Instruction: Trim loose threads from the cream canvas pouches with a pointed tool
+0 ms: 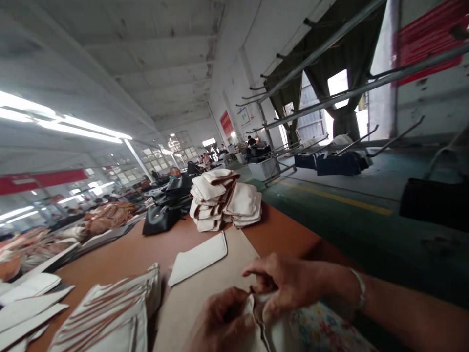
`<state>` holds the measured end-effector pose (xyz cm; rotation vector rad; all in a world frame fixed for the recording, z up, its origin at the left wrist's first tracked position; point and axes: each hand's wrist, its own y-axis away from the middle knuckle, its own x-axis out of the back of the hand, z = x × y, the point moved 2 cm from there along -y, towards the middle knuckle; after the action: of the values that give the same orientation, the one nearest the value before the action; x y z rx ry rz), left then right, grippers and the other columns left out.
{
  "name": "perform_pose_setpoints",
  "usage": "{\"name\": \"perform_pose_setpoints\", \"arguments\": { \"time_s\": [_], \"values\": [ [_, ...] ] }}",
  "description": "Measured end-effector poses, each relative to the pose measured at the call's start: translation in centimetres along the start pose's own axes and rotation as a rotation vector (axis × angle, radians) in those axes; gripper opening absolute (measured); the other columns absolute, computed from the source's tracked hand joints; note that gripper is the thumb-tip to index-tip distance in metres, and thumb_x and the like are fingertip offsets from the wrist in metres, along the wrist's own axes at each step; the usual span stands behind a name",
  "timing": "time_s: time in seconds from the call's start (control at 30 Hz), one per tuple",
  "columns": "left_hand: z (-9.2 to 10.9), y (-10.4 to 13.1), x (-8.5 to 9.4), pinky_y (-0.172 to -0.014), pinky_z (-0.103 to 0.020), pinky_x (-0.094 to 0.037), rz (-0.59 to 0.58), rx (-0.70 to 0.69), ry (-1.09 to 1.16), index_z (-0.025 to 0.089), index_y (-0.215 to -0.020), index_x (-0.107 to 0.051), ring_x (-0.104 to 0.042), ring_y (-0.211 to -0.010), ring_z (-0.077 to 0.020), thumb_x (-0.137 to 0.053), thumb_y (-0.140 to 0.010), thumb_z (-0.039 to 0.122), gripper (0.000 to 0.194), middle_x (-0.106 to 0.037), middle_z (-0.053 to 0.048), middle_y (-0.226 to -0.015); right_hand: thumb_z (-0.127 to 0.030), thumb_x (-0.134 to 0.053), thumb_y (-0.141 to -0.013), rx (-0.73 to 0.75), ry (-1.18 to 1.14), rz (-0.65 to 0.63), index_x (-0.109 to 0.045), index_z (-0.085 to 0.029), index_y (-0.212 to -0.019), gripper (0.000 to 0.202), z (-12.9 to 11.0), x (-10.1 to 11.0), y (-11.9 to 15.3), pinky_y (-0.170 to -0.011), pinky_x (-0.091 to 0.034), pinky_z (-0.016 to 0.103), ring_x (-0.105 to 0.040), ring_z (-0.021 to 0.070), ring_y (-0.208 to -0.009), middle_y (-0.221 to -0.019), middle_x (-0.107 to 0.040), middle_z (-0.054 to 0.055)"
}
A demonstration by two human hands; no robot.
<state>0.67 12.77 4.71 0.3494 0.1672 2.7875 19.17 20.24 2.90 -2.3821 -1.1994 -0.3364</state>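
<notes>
Low in the view, my left hand (223, 318) and my right hand (278, 286) both grip a cream fabric piece with a brown edge (252, 320). My fingers close on its upper edge, where a dark seam or opening runs down between the hands. The lower part of the piece drops out of the frame. Just beyond my hands a single flat cream piece (200, 256) lies on a beige sheet (190, 303). Farther off stands a tall pile of folded cream pieces with brown edging (227, 200).
A fanned stack of cream pieces (110, 313) lies at left on the brown table (168, 239). Black bags (164, 215) sit behind it. Brown and cream bundles (106, 217) line the far left. At right, metal racks (351, 93) hold dark bags (339, 161) beside the aisle.
</notes>
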Motion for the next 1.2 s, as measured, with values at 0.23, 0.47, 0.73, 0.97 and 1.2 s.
{"name": "perform_pose_setpoints", "arguments": {
  "time_s": [0.23, 0.47, 0.73, 0.97, 1.2],
  "values": [
    [-1.8, 0.6, 1.0, -0.064, -0.023, -0.035, 0.008, -0.039, -0.282, 0.014, -0.078, -0.068, -0.046, -0.073, -0.0140, -0.061, -0.087, 0.043, 0.031, -0.051, 0.001, -0.077, -0.031, -0.079, -0.067, -0.118, 0.037, -0.063, -0.063, -0.013, -0.085, 0.030, 1.1, -1.1, -0.6, -0.054, -0.036, 0.018, -0.048, 0.0086, -0.062, -0.071, -0.056, -0.004],
    [-5.0, 1.2, 0.8, -0.068, -0.025, -0.039, -0.012, 0.057, -0.066, 0.015, -0.084, -0.068, -0.052, -0.076, -0.0167, -0.057, -0.089, 0.042, 0.030, -0.060, -0.002, -0.080, -0.035, -0.073, -0.076, -0.166, -0.186, -0.144, -0.067, -0.011, -0.089, 0.028, 2.7, -2.8, 0.1, -0.056, -0.038, 0.018, -0.048, 0.0081, -0.063, -0.072, -0.058, -0.002],
    [-6.2, 0.6, 0.0, -0.060, -0.022, -0.036, -0.051, 0.126, 0.176, 0.016, -0.080, -0.058, -0.047, -0.066, -0.0122, -0.066, -0.083, 0.041, 0.027, -0.054, 0.000, -0.073, -0.019, -0.057, -0.081, -0.049, 0.065, -0.091, -0.065, -0.012, -0.085, 0.011, 2.4, -3.6, 0.0, -0.065, -0.041, 0.021, -0.052, 0.0116, -0.071, -0.077, -0.061, 0.001],
    [-5.9, 0.5, -0.6, -0.056, -0.022, -0.036, 0.039, 0.137, 0.163, 0.016, -0.071, -0.059, -0.045, -0.061, -0.0118, -0.074, -0.074, 0.044, 0.032, -0.054, 0.000, -0.067, -0.024, -0.053, -0.086, -0.049, 0.181, -0.116, -0.059, -0.014, -0.082, 0.012, 1.7, -3.7, -0.2, -0.068, -0.040, 0.023, -0.050, 0.0127, -0.071, -0.078, -0.058, 0.001],
    [-5.8, 0.5, -0.5, -0.057, -0.022, -0.034, 0.083, 0.140, 0.265, 0.012, -0.068, -0.062, -0.043, -0.058, -0.0100, -0.074, -0.072, 0.034, 0.025, -0.054, 0.001, -0.062, -0.021, -0.049, -0.087, -0.064, 0.159, -0.118, -0.059, -0.013, -0.080, 0.014, 1.5, -3.7, -0.4, -0.066, -0.039, 0.022, -0.048, 0.0119, -0.071, -0.076, -0.056, 0.001]
  ]
}}
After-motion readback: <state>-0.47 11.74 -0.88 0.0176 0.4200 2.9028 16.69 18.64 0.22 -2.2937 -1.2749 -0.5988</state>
